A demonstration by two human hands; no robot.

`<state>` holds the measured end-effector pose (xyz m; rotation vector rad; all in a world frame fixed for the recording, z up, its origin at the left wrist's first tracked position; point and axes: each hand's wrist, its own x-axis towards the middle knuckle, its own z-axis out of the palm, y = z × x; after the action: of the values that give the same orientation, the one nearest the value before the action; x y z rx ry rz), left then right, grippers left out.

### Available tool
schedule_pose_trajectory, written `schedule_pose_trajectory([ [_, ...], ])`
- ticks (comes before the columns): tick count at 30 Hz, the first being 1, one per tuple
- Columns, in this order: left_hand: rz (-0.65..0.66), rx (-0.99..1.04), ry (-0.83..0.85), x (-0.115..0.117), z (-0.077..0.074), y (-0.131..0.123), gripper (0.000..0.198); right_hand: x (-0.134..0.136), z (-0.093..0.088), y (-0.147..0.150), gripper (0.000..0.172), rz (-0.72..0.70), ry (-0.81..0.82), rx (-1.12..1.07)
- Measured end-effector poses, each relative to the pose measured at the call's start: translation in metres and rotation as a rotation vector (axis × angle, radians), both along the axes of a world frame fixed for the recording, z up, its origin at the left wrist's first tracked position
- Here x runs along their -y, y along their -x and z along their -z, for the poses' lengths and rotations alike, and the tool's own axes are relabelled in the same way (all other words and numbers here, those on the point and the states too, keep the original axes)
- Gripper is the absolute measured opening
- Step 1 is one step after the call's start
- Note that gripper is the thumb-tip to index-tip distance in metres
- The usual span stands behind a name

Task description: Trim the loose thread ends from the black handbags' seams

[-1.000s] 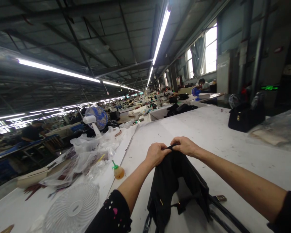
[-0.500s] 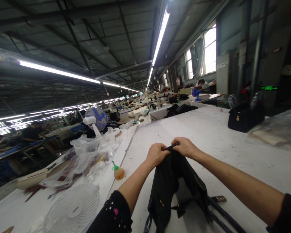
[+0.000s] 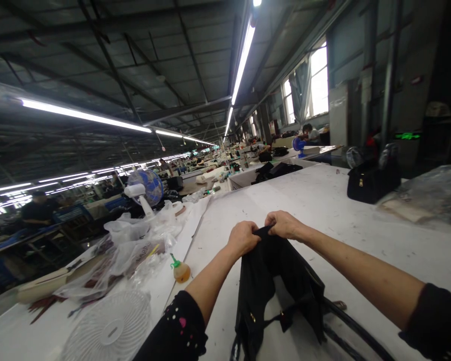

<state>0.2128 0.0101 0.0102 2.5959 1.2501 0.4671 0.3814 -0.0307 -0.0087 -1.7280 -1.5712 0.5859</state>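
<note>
A black bag (image 3: 255, 281) with straps and small gold fittings hangs down onto the white table (image 3: 225, 220) in front of me. My left hand (image 3: 244, 237) pinches its top edge, fingers closed on the black material. Close beside it on the right, my right hand (image 3: 281, 224) grips the same edge between thumb and fingers. Long black handles (image 3: 355, 328) trail to the lower right, and a metal piece lies partly hidden by them.
Left of me are a small bottle with a green spout (image 3: 181, 269), a white fan grille (image 3: 110, 328), clear plastic (image 3: 130, 240) and a blue fan (image 3: 148, 186). A finished-looking black bag (image 3: 374, 181) and plastic wrapping (image 3: 436, 193) lie right. People sit farther off.
The view has shifted slightly. Both hands still grip the bag's edge; the bag's lower part has swung a little, and the metal piece is now more covered.
</note>
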Motion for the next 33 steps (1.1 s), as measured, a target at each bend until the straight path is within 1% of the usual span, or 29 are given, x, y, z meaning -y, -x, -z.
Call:
schedule_pose_trajectory([
  [3, 0.065, 0.037, 0.067, -0.001, 0.003, -0.001, 0.023, -0.002, 0.004, -0.001, 0.025, 0.006, 0.01, -0.031],
  [7, 0.076, 0.046, 0.107, -0.005, 0.005, 0.0, 0.022, 0.0, 0.004, 0.002, 0.031, 0.011, 0.003, -0.077],
  [12, 0.065, 0.05, 0.097, -0.006, 0.005, 0.0, 0.024, 0.004, 0.004, 0.004, 0.024, -0.051, 0.027, -0.15],
  [14, 0.076, 0.042, 0.095, -0.005, 0.005, 0.0, 0.023, 0.004, 0.003, 0.002, 0.024, -0.066, 0.049, -0.16],
  [21, 0.147, 0.049, 0.151, -0.005, 0.006, -0.001, 0.023, -0.003, -0.002, 0.003, 0.03, -0.042, 0.13, -0.073],
  [24, 0.148, 0.063, 0.154, -0.008, 0.008, 0.0, 0.025, -0.002, -0.006, 0.006, 0.03, -0.033, 0.135, -0.034],
  [28, 0.128, 0.095, 0.174, -0.011, 0.008, 0.004, 0.027, 0.003, -0.01, 0.009, 0.036, -0.026, 0.105, -0.026],
  [30, 0.113, 0.097, 0.174, -0.012, 0.008, 0.006, 0.026, 0.006, -0.009, 0.009, 0.033, -0.036, 0.084, -0.047],
  [33, 0.103, 0.093, 0.163, -0.011, 0.008, 0.006, 0.024, 0.01, -0.005, 0.007, 0.02, -0.042, 0.063, -0.099],
])
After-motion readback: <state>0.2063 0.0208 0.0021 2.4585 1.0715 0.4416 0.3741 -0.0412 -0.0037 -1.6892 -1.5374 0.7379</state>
